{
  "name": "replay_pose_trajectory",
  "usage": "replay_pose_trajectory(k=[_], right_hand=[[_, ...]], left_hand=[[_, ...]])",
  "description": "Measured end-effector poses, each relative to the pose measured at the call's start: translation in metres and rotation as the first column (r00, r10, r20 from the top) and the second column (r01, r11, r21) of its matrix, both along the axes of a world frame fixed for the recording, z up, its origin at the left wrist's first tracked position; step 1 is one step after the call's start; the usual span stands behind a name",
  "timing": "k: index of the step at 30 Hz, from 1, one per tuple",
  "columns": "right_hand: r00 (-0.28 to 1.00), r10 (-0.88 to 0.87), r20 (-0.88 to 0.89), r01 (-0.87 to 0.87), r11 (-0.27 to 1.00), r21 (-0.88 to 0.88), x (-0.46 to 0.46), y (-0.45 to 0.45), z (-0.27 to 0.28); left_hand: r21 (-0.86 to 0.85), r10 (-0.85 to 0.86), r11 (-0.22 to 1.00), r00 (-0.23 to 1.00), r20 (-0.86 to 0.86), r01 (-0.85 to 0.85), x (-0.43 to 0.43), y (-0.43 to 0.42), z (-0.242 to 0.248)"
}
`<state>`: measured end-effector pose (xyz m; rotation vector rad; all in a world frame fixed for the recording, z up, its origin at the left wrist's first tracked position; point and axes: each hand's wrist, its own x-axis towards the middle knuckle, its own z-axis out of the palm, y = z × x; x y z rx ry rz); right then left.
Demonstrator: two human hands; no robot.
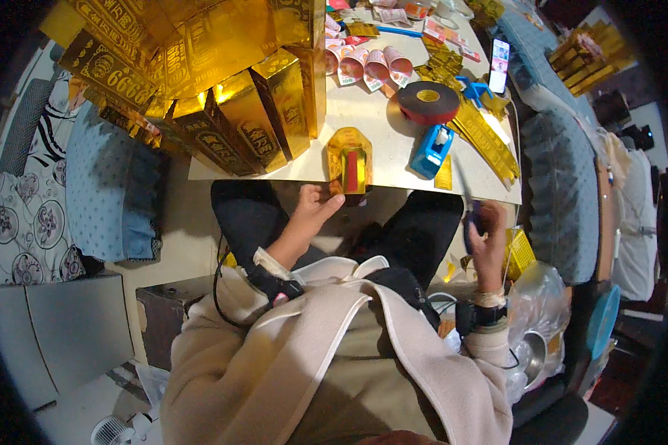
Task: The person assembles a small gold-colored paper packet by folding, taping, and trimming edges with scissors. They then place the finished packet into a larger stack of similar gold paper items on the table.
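Observation:
My left hand (313, 214) holds the near end of a small folded gold foil paper piece (349, 150) with a red strip on it, at the front edge of the white table (392, 161). My right hand (487, 233) grips a pair of dark-handled scissors (470, 219), their blades pointing up and away over the table's front edge. Between the hands, on the table, lie a blue tape dispenser (432, 151) and a roll of dark double-sided tape with a red edge (427, 102). Flat gold foil strips (485, 142) lie to the right of these.
A large structure of gold foil boxes (228, 83) stands at the table's left. Several rolled banknote-like paper cones (376, 69) lie at the back, with a lit phone (499, 65) at the right edge. Clear plastic bags (537, 306) are beside my right forearm.

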<state>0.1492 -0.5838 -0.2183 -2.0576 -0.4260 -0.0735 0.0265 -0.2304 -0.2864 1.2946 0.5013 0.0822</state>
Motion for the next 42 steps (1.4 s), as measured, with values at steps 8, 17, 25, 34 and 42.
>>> replay_pose_trajectory(k=[8,17,25,34,42], right_hand=[[0.951,0.309,0.002,-0.306,0.941,-0.147,-0.018,0.068,0.007],[0.920,0.360,-0.157,-0.384,0.908,-0.166,-0.014,0.090,0.008],[0.892,0.444,-0.091,-0.453,0.879,-0.152,-0.018,0.104,0.011],[0.915,0.376,-0.147,-0.380,0.925,-0.001,-0.016,0.089,0.022],[0.914,0.404,0.047,-0.378,0.885,-0.271,-0.033,0.055,0.057]], left_hand=[[-0.345,-0.054,0.935,0.995,0.084,0.080,0.020,-0.006,-0.008],[-0.322,-0.107,0.943,0.993,-0.053,0.084,0.024,-0.016,0.009],[-0.051,0.186,0.982,0.968,0.171,-0.179,0.019,-0.024,0.046],[0.012,0.053,0.998,0.968,0.245,-0.057,0.026,-0.010,0.061],[-0.098,0.039,0.995,0.932,0.359,-0.003,0.021,-0.011,0.084]])
